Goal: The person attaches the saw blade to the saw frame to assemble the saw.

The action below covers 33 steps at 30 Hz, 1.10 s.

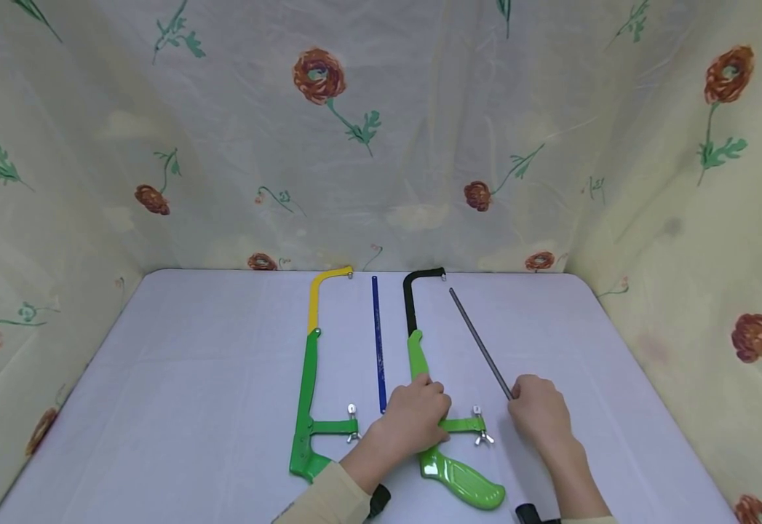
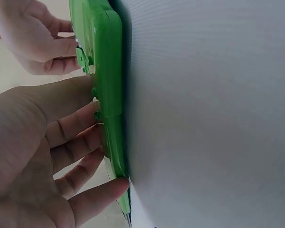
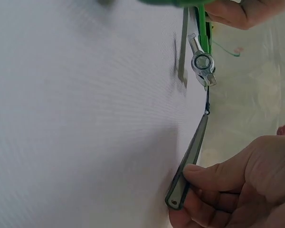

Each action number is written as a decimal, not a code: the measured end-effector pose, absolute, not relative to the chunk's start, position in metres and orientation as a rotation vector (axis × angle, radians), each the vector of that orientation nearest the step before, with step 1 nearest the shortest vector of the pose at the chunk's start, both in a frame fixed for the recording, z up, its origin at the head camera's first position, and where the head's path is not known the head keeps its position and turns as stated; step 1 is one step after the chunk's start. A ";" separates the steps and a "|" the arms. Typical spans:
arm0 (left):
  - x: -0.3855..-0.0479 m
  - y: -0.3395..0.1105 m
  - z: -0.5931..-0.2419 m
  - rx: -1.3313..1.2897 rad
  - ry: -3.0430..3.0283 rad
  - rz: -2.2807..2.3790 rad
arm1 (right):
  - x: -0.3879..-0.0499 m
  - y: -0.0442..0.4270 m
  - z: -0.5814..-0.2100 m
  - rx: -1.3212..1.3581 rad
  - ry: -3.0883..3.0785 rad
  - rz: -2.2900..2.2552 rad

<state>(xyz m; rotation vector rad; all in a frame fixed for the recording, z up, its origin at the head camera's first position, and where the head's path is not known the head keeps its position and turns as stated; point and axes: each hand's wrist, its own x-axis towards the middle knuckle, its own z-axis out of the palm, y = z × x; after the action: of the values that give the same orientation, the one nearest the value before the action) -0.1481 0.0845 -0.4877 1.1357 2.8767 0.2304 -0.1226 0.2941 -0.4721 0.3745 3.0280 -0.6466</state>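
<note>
A light green hacksaw frame (image 1: pixel 464 482) with a black front arm lies on the white table. My left hand (image 1: pixel 416 413) grips its middle, the thumb and fingers against the green frame (image 2: pixel 109 71) in the left wrist view. To its right, my right hand (image 1: pixel 541 411) pinches the near end of a grey hacksaw blade (image 1: pixel 479 340), which slants away up and left. The right wrist view shows the thumb on the blade (image 3: pixel 187 166), close to its end hole. A wing nut (image 3: pixel 203 61) sits on the frame's short cross arm, beyond the blade.
A second hacksaw frame (image 1: pixel 305 397), darker green with a yellow front arm, lies to the left. Between the two frames is a blue blade (image 1: pixel 378 342). Black objects (image 1: pixel 528 513) show at the near edge. Flowered cloth (image 1: pixel 420 145) walls enclose the table's back and sides.
</note>
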 end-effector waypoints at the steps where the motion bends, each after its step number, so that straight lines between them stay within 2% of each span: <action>1: -0.148 0.084 -0.488 1.134 2.878 0.243 | -0.122 0.294 -0.472 0.373 3.029 -0.660; 33: -0.150 0.083 -0.489 1.132 2.886 0.297 | -0.139 0.299 -0.480 0.383 2.764 -1.215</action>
<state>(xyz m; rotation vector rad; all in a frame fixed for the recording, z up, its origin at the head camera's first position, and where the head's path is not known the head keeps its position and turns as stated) -0.1498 0.0826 -0.4891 1.1323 2.8865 0.2974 -0.1391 0.2992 -0.4803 0.3828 2.7640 -1.2153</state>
